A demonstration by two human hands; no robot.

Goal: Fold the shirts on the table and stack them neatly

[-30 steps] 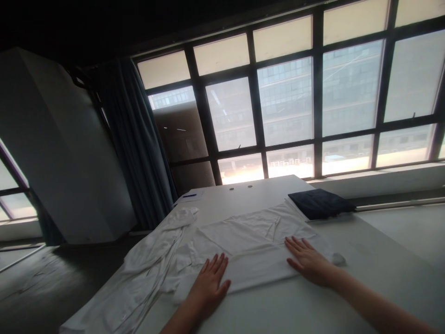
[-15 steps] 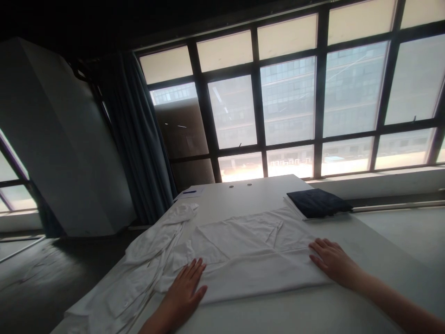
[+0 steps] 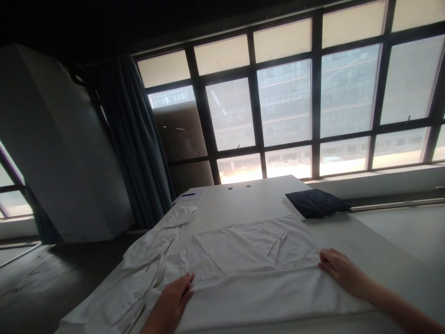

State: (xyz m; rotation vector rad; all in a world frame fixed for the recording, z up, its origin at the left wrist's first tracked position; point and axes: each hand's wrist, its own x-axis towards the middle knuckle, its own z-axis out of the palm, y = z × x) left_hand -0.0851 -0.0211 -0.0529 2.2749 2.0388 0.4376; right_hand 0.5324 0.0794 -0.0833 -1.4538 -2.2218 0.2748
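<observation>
A white garment (image 3: pixel 250 269) lies spread and partly folded on a white table (image 3: pixel 264 195). My left hand (image 3: pixel 172 301) rests on its near left edge, fingers together and lying flat on the cloth. My right hand (image 3: pixel 342 271) lies at the garment's right edge, fingers stretched out flat against the fold. Neither hand lifts the cloth.
A heap of crumpled white clothing (image 3: pixel 139 273) hangs over the table's left edge. A folded dark blue cloth (image 3: pixel 314 204) sits on a white sheet at the far right. A paper with a blue pen (image 3: pixel 189 195) lies at the far left corner. Large windows stand behind.
Both hands have slid outward along the folded garment, left hand to the left, right hand to the right, flattening the cloth. The garment now reaches nearer to me.
</observation>
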